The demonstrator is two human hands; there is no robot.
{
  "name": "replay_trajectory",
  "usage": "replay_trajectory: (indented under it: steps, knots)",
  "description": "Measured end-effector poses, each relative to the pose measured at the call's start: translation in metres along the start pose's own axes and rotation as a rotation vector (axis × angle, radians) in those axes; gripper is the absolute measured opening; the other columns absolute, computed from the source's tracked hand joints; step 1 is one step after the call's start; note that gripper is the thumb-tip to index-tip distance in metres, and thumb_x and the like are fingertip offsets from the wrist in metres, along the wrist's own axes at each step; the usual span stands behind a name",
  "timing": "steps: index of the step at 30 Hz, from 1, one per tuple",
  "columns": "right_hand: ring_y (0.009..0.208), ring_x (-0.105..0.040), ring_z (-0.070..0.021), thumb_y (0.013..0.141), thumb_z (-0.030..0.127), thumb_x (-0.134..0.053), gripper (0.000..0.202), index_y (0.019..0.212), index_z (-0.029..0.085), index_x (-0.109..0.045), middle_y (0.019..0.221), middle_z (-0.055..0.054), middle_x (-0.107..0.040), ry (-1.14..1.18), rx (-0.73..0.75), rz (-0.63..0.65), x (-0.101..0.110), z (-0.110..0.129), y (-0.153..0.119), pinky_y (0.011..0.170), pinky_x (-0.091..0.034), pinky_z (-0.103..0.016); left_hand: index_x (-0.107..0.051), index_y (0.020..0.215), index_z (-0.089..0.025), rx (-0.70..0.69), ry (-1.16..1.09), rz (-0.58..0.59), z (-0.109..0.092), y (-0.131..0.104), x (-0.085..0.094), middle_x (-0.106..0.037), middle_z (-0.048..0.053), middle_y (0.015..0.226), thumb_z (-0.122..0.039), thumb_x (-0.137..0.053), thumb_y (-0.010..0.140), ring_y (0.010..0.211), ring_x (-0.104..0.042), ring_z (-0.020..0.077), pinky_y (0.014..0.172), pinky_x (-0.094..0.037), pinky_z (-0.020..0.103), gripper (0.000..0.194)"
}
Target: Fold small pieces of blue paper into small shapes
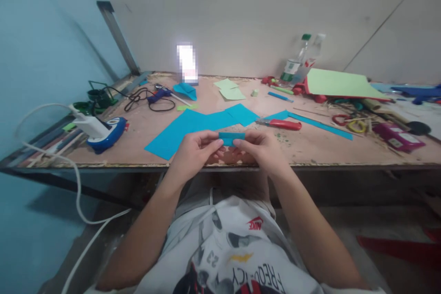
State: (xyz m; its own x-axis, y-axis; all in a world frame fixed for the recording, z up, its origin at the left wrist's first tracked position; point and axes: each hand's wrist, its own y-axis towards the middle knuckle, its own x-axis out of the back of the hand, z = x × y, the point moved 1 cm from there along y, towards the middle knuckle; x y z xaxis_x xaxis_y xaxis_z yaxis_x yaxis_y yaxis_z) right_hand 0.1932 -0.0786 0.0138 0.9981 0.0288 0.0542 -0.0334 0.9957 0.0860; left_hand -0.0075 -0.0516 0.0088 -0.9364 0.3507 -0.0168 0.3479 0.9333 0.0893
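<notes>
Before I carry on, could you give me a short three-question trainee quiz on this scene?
1. True or false: the left hand and right hand both hold the small blue piece.
2. Fill in: the large sheet beside the bottles is pale ____.
3. Which lies nearest the right hand: (a) red-handled tool, (b) purple box, (c) white plug?

Key: 1 true; 2 green; 3 a.

Scene dimly lit, glare given off by a white upright rectangular screen [187, 62] masked by coarse pixels, soft shadows cast on the pale-blue painted wall [34, 78], space under the pale-brown wooden tabletop [324, 151] darkened, fine detail blurred, edges stretched.
</notes>
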Motion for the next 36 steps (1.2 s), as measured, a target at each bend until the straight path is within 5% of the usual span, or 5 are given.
replay_trajectory:
  steps: [4, 9, 22, 32, 36]
  knots:
    - [0.065, -0.069, -0.0183, 0.075, 0.049, -0.087, 0.035, 0.069, 0.016, -0.076, 0.07, -0.006, -0.076, -0.016, 0.056, -0.035, -0.001, 0.0062, 0.0001, 0.064, -0.054, -0.028, -0.067, 0.091, -0.019, -0.106, 0.078, -0.058, -0.0026, -0.002, 0.0014, -0.076, 0.002, 0.081, -0.044, -0.083, 0.083, 0.077, -0.076, 0.0193, 0.072, -0.06, 0.028, 0.031]
    - [0.065, -0.067, -0.0179, 0.075, 0.048, -0.085, 0.035, 0.067, 0.017, -0.073, 0.07, -0.006, -0.076, -0.048, 0.084, -0.076, -0.0012, 0.0087, 0.0006, 0.064, -0.052, -0.029, -0.071, 0.084, -0.018, -0.141, 0.156, -0.083, -0.0036, -0.0014, -0.0005, -0.076, 0.003, 0.077, -0.042, -0.083, 0.081, 0.071, -0.073, 0.0201, 0.058, -0.052, 0.025, 0.027]
    - [0.063, -0.062, -0.0171, 0.077, 0.047, -0.085, 0.035, 0.062, 0.018, -0.071, 0.067, -0.005, -0.072, -0.075, 0.109, -0.109, 0.0006, 0.0051, -0.0009, 0.061, -0.046, -0.028, -0.077, 0.082, -0.019, -0.229, 0.194, -0.136, -0.0019, -0.0004, -0.0019, -0.079, 0.005, 0.093, -0.04, -0.083, 0.078, 0.084, -0.074, 0.0207, 0.073, -0.056, 0.029, 0.022]
    - [0.059, -0.053, -0.0154, 0.075, 0.046, -0.087, 0.033, 0.061, 0.018, -0.077, 0.059, -0.003, -0.065, -0.105, 0.106, -0.119, -0.0017, 0.009, -0.0028, 0.055, -0.04, -0.029, -0.073, 0.08, -0.017, -0.162, 0.203, -0.144, 0.0028, 0.0039, -0.001, -0.076, 0.005, 0.083, -0.042, -0.083, 0.077, 0.076, -0.07, 0.0204, 0.068, -0.054, 0.029, 0.028]
    - [0.061, -0.058, -0.016, 0.076, 0.045, -0.087, 0.033, 0.061, 0.018, -0.075, 0.064, -0.004, -0.069, -0.076, 0.094, -0.101, -0.0013, 0.0076, -0.0019, 0.061, -0.046, -0.03, -0.069, 0.096, -0.019, -0.142, 0.155, -0.088, 0.0009, 0.0043, -0.0006, -0.075, 0.004, 0.09, -0.046, -0.084, 0.078, 0.08, -0.072, 0.0198, 0.068, -0.056, 0.028, 0.036]
